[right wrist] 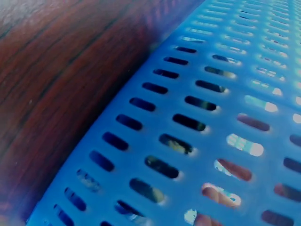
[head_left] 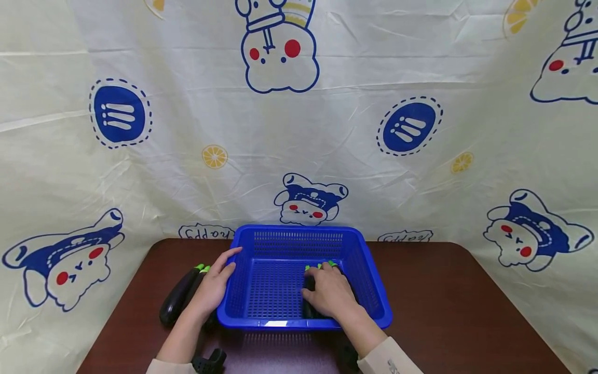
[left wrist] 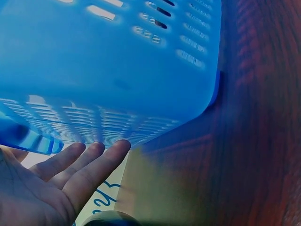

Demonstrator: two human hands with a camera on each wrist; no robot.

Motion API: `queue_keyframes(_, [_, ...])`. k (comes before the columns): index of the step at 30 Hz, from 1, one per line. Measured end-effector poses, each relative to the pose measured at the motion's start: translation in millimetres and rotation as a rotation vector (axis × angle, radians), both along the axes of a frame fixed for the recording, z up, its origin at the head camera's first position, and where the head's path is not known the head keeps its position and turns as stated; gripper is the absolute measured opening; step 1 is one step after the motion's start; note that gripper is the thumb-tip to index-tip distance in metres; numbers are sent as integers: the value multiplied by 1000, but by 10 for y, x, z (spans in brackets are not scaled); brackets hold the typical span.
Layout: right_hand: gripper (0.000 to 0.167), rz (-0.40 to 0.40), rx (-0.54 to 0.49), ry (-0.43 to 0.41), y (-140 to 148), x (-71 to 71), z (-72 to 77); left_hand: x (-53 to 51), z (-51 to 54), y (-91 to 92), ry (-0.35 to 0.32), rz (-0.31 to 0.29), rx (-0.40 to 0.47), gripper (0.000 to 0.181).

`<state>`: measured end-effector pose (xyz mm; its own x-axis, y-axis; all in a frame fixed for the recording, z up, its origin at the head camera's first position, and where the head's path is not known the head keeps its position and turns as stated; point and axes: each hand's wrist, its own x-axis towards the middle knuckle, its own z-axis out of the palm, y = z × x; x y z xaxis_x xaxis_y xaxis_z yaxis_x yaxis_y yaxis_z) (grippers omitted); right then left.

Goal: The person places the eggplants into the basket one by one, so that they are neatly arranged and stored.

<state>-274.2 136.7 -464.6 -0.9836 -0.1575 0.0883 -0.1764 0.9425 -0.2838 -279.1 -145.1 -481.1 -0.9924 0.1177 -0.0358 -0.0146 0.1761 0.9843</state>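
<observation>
The blue basket point(head_left: 374, 275) stands with my left hand point(head_left: 211, 289) at its left rim. In the left wrist view, the extended fingers of my left hand point(left wrist: 56, 186) touch the perforated outer wall of the basket point(left wrist: 117, 80). Inside, at the basket's right part, my right hand point(head_left: 333, 292) lies over dark eggplants point(head_left: 308, 307), its thumb against the leftmost one; green stem ends show beyond its fingers. In the right wrist view the basket wall point(right wrist: 155, 127) hides most of that hand, and only bits of skin and dark shapes show through the slots.
Dark eggplants point(head_left: 179, 297) with green stems lie on the brown table point(head_left: 434, 301), left of the basket and partly behind my left forearm. A black object point(head_left: 210, 361) is by the left sleeve. A pale printed cloth point(head_left: 336, 135) hangs behind the table.
</observation>
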Motion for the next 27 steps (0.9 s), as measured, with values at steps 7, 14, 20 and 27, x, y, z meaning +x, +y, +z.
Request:
queue_keyframes(7, [33,8,-118,74,41,44,49,-9,-26,8,-12,0,-5,43])
queue_keyframes(14, [32,22,-252,78,125,75,152,-44,-13,-26,-10,-2,-20,43])
queue_keyframes(20, [32,-22,-306,80,304,127,228,-38,-8,-51,-12,8,-40,43])
queue_keyframes(27, [35,-112,-321,180,617,185,322,-29,-11,-28,-8,5,-50,43])
